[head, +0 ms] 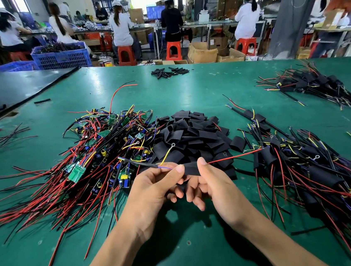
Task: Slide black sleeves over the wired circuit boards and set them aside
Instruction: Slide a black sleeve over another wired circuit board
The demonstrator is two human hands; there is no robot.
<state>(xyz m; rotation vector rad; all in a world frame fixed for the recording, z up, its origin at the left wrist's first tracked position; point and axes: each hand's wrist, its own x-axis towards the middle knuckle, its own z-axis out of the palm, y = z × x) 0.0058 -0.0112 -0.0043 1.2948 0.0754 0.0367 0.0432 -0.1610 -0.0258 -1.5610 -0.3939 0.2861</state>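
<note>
Both hands meet over the green table (204,249) and hold one black sleeve (190,167) between them. My left hand (154,189) pinches its left end, where yellow and purple wires come out. My right hand (215,185) grips the right end with the thumb on top, and a red wire (235,156) sticks out to the right. The board inside the sleeve is hidden. A heap of bare wired circuit boards (107,148) lies to the left, and a pile of loose black sleeves (192,135) sits just behind my hands.
Sleeved boards with trailing wires are heaped at the right (317,172) and far right (312,85). A small bunch of black tubes (169,71) lies at the far edge. A dark mat (13,87) covers the left rear. Seated workers and blue crates (60,56) fill the background.
</note>
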